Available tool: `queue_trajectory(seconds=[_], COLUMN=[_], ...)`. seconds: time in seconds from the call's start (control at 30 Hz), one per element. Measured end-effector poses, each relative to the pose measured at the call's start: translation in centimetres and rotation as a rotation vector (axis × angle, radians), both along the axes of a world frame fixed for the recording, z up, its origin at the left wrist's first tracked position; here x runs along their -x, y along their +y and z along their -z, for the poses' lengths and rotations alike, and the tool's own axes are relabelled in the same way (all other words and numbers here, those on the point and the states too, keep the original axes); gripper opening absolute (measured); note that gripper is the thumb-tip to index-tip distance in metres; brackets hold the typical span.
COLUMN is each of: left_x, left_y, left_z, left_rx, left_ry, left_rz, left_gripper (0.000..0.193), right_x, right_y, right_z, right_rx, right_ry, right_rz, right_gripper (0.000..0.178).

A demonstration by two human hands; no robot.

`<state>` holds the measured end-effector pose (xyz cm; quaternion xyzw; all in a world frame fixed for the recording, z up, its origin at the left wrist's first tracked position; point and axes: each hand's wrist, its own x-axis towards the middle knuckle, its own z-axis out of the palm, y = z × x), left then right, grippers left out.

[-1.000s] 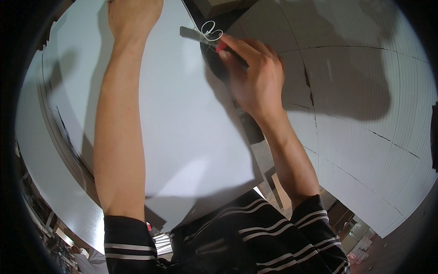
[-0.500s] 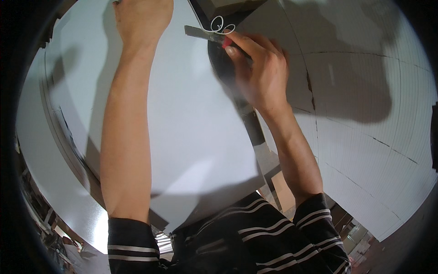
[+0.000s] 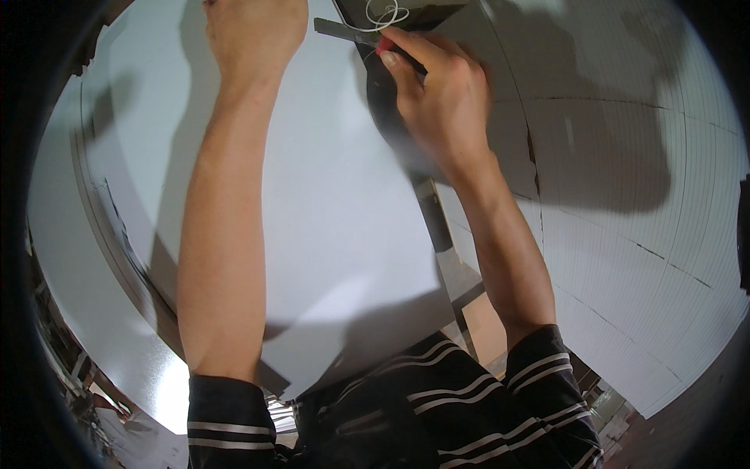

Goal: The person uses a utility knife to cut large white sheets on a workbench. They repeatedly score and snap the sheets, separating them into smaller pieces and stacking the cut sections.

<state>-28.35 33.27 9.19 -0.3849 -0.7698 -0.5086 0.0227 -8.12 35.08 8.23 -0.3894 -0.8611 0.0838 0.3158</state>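
Observation:
My right hand (image 3: 447,92) is closed round the red handle of a flat grey blade tool (image 3: 344,31). That blade lies across the right edge of a large white panel (image 3: 344,187), its tip pointing left over the panel. A thin white curled strip (image 3: 388,16) loops up beside the blade, close to my index finger. My left hand (image 3: 258,31) is over the far part of the same panel, with the forearm stretched along it. The upper edge of the picture cuts off its fingers, so their shape is hidden.
To the right stands a big stack of white boards (image 3: 625,258), with thin layered edges and dark gaps. A narrow gap with a brown piece (image 3: 484,324) separates it from the panel. At the left runs another pale panel edge (image 3: 98,211).
My right hand and the blade have slid farther away along the panel's edge. The curled strip has moved with them. My left hand has shifted slightly right.

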Motion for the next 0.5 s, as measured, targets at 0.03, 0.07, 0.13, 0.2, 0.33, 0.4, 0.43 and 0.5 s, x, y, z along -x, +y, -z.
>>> queue_trajectory(seconds=[0.03, 0.07, 0.13, 0.2, 0.33, 0.4, 0.43, 0.5], left_x=[0.1, 0.2, 0.2, -0.2, -0.8, -0.1, 0.2, 0.7], left_y=[0.1, 0.1, 0.1, 0.1, -0.4, -0.4, -0.3, -0.1], left_z=[0.0, 0.0, -0.2, -0.2, 0.0, 0.1, 0.1, 0.3], left_rx=[0.009, 0.005, -0.005, -0.045, -0.041, -0.026, -0.023, 0.018], left_ry=[-0.004, -0.010, -0.021, -0.031, 0.038, -0.053, -0.093, -0.047], left_rz=[-0.004, 0.000, 0.006, 0.014, -0.003, 0.039, 0.060, 0.062], left_gripper=[0.040, 0.040, 0.040, 0.041, 0.042, 0.042, 0.043, 0.047], right_x=[0.2, 0.4, 0.8, 1.4, 2.8, 3.4, 3.7, 4.3], right_y=[0.3, 0.5, 1.0, 1.5, 2.7, 3.3, 3.7, 4.4], right_z=[0.1, 0.2, 0.3, 0.4, 0.5, 0.4, 0.3, 0.1], right_rx=[-0.005, -0.010, -0.014, -0.014, -0.036, -0.039, -0.033, -0.034], right_ry=[0.001, 0.002, 0.005, 0.012, 0.028, 0.027, 0.027, 0.018], right_rz=[0.002, 0.002, 0.006, 0.010, 0.020, 0.017, 0.012, 0.008], right_gripper=[0.017, 0.018, 0.018, 0.018, 0.018, 0.019, 0.019, 0.019])
